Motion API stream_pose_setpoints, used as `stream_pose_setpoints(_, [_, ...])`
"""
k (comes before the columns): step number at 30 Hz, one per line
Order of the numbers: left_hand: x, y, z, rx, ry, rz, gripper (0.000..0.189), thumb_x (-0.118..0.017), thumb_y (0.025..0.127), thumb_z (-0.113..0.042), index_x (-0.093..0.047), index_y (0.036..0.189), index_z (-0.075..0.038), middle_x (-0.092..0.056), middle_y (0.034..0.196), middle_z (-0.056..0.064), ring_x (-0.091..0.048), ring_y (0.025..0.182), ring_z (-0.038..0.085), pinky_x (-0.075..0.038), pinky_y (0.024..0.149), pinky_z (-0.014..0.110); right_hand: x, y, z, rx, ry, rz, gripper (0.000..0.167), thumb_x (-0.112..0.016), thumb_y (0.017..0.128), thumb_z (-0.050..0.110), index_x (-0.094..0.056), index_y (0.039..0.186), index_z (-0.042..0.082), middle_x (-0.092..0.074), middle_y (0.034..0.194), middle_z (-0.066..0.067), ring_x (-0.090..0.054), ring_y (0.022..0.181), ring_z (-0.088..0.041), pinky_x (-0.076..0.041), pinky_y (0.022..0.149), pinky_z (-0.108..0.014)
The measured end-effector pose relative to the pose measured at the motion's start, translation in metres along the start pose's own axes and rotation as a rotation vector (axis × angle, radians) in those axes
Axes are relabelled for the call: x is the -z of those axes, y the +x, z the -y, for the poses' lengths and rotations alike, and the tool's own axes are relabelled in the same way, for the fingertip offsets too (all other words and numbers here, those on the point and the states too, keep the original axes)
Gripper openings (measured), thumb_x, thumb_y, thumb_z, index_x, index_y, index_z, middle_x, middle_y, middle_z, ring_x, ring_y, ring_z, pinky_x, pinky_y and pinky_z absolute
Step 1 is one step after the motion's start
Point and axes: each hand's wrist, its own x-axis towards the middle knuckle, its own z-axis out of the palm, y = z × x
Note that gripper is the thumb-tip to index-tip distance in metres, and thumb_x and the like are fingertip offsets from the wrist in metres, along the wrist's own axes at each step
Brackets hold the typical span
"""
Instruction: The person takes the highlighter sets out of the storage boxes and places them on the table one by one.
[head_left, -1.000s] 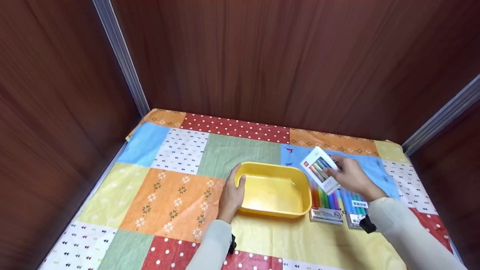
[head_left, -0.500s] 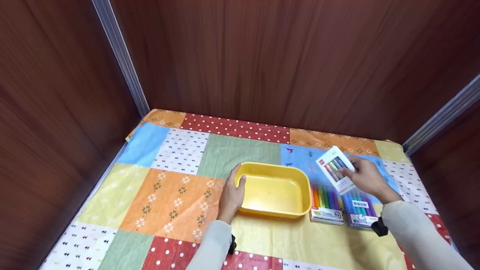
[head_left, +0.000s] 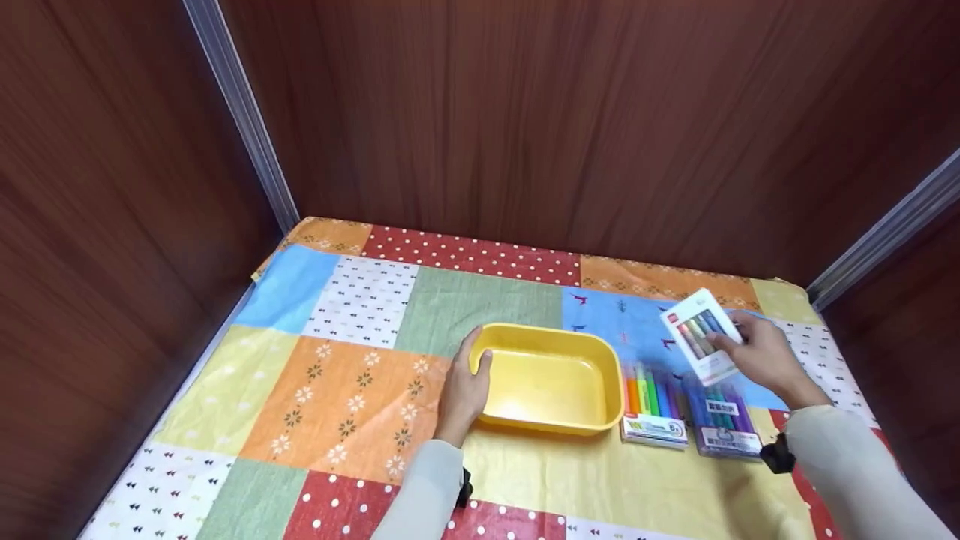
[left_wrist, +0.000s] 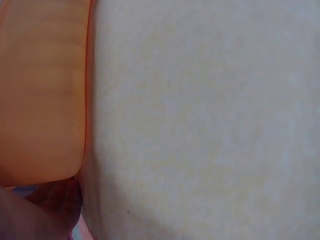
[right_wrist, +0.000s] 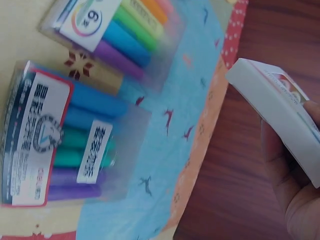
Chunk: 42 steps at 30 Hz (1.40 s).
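My right hand (head_left: 771, 360) pinches a white pen box (head_left: 684, 319), thumb on its front face. Coloured pens show through the window of the box, which is tilted and held above the cloth. In the right wrist view the white pen box (right_wrist: 280, 112) turns its plain side to the camera. My left hand (head_left: 463, 390) grips the left end of a yellow plastic tray (head_left: 551, 386), thumb inside the rim and fingers outside. Nothing lies in the tray. The left wrist view shows the tray's wall (left_wrist: 42, 100) in orange tones, with curled fingers under its edge.
Right of the tray lies a clear pack of highlighters (head_left: 654, 420). Beside it is another clear pack of blue, green and purple pens (head_left: 726, 435). A patchwork tablecloth (head_left: 352, 405) covers the table, with brown wood panels (head_left: 525, 135) behind and at both sides.
My right hand has carried the white pen box rightward, from near the tray's right end to above the blue-and-purple pen pack. The left hand and the tray have stayed put.
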Motion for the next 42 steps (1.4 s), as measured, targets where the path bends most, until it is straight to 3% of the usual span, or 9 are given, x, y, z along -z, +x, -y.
stream_pose_setpoints(9, [-0.001,0.001,0.000,-0.004,0.001,-0.004,0.049,-0.049,0.106,-0.038,-0.037,0.153,-0.043,-0.043,0.161,0.000,-0.047,0.142,0.036,-0.045,0.107,0.058,0.016,-0.005,-0.029,-0.109,0.026,0.033,0.068,-0.050,0.102,0.048,-0.043,0.144,-0.005,-0.056,0.130,-0.029,-0.057,0.107,-0.034,-0.048,0.075,-0.019])
stream_pose_setpoints(19, [-0.002,0.000,0.001,-0.002,-0.002,0.003,0.049,-0.048,0.106,-0.038,-0.036,0.153,-0.045,-0.042,0.161,0.000,-0.046,0.144,0.034,-0.042,0.110,0.058,0.020,-0.015,-0.069,-0.257,0.074,0.042,0.082,-0.049,0.102,0.052,-0.028,0.152,-0.010,-0.048,0.133,-0.031,-0.055,0.109,-0.034,-0.052,0.070,-0.018])
stream_pose_setpoints(25, [-0.002,0.000,0.002,0.006,-0.007,-0.001,0.048,-0.049,0.106,-0.039,-0.037,0.152,-0.046,-0.043,0.160,0.000,-0.047,0.143,0.034,-0.044,0.107,0.057,0.021,-0.020,-0.090,-0.309,0.070,0.025,0.080,-0.051,0.102,0.049,-0.030,0.149,-0.012,-0.049,0.131,-0.033,-0.056,0.108,-0.036,-0.052,0.069,-0.019])
stream_pose_setpoints(32, [-0.003,0.001,0.000,0.006,-0.005,-0.006,0.048,-0.050,0.106,-0.038,-0.038,0.152,-0.045,-0.044,0.160,0.001,-0.046,0.143,0.034,-0.043,0.110,0.058,0.016,-0.030,-0.115,-0.399,0.053,0.023,0.082,-0.053,0.101,0.047,-0.026,0.150,-0.014,-0.047,0.133,-0.035,-0.051,0.112,-0.043,-0.048,0.083,-0.034])
stream_pose_setpoints(42, [-0.001,-0.001,0.000,0.010,-0.013,-0.019,0.049,-0.051,0.105,-0.035,-0.039,0.153,-0.042,-0.045,0.159,0.004,-0.046,0.143,0.036,-0.040,0.112,0.059,0.006,-0.042,-0.133,-0.409,0.054,-0.003,0.073,-0.054,0.103,0.037,-0.030,0.147,-0.017,-0.050,0.130,-0.036,-0.055,0.108,-0.040,-0.049,0.079,-0.029])
